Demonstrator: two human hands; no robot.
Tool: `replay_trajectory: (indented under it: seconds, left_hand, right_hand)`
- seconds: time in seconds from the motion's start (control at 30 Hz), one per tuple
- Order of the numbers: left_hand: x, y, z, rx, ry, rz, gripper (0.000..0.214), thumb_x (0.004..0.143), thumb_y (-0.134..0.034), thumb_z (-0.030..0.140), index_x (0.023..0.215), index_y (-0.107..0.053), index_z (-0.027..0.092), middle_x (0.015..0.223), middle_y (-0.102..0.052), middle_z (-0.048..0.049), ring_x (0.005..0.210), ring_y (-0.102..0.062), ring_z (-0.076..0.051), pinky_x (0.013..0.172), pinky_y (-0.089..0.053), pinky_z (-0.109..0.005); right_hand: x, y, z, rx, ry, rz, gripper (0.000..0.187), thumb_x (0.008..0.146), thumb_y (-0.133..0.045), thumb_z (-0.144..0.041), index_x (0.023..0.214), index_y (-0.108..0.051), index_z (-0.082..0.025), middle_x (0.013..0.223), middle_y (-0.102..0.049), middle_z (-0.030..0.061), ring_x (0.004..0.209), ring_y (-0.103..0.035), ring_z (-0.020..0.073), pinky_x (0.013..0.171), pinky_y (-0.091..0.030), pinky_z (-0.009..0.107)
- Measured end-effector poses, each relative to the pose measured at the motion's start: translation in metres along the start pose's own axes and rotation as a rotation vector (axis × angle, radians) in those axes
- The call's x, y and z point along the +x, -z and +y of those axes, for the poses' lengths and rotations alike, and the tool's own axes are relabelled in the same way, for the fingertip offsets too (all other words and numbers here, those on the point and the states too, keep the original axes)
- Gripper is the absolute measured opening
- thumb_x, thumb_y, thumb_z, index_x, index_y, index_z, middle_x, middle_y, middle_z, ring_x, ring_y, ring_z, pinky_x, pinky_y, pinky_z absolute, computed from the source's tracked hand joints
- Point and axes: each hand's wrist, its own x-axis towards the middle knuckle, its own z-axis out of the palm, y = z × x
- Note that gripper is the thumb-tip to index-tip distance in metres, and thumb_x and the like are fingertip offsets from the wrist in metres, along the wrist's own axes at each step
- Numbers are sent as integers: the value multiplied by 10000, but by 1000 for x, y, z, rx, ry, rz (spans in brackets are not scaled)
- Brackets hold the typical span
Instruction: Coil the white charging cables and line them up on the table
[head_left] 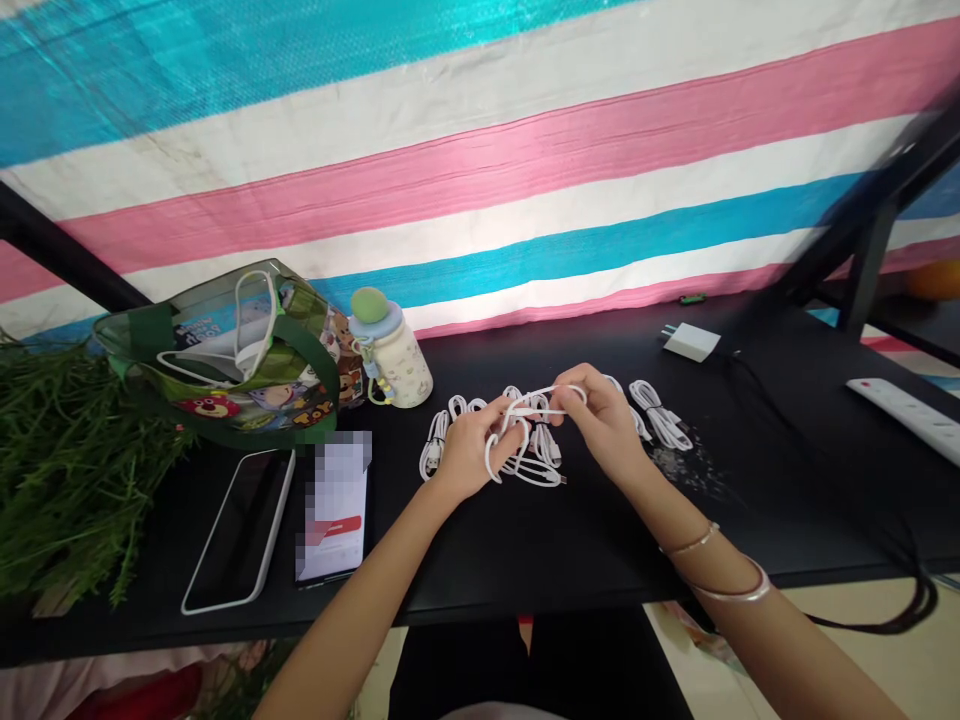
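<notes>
Between my two hands is a white charging cable (536, 408), partly looped and held just above the black table. My left hand (474, 445) is closed on it, with a loop hanging round the fingers and thumb. Thumb and fingers of my right hand (596, 415) pinch a bend of the same cable. Several bundled white cables lie on the table beneath and around my hands, among them a tied bundle (660, 415) to the right and another (435, 445) by my left hand. My hands partly cover the middle bundles.
On the left are a green see-through bag (300, 350), a bottle (405, 365), a dark-screened phone (240, 530), a lit phone (334, 510) and green foliage (75, 470). A white charger plug (691, 341) and a power strip (907, 412) lie right. Striped sheeting (480, 170) hangs behind.
</notes>
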Motion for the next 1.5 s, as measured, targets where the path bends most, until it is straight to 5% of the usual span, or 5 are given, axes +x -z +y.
replay_trajectory:
  seconds: [0.33, 0.7, 1.07, 1.5]
  left_hand:
    - [-2, 3, 6, -262, -36, -106, 274, 757, -569, 298, 980, -648, 160, 563, -378, 67, 528, -359, -90, 567, -343, -228]
    - [-1, 6, 1, -382, -5, -174, 415, 776, -636, 310, 1170, -594, 187, 702, -553, 19, 656, -517, -114, 681, -427, -255]
    - [-2, 14, 2, -540, 79, -387, 544, 749, -701, 394, 1241, -517, 253, 967, -648, -36, 962, -636, -193, 899, -456, -355]
    - [0, 16, -3, -637, 66, -504, 516, 744, -664, 561, 1130, -615, 222, 1040, -673, -104, 929, -650, -210, 836, -489, -330]
  right_hand:
    - [4, 4, 1, 198, -97, 194, 425, 707, -646, -636, 711, -476, -246, 487, -460, -78, 470, -429, 109, 500, -366, 253]
    - [10, 15, 7, 396, -146, 180, 434, 648, -705, -630, 686, -469, -268, 496, -341, -80, 468, -406, 116, 486, -409, 261]
    - [22, 46, 22, 526, -129, 148, 419, 635, -741, -595, 580, -499, -258, 476, -207, -86, 415, -313, 100, 412, -418, 245]
    - [23, 68, 28, 509, -86, 171, 369, 742, -683, -514, 537, -503, -265, 478, -166, -71, 417, -254, 117, 459, -363, 273]
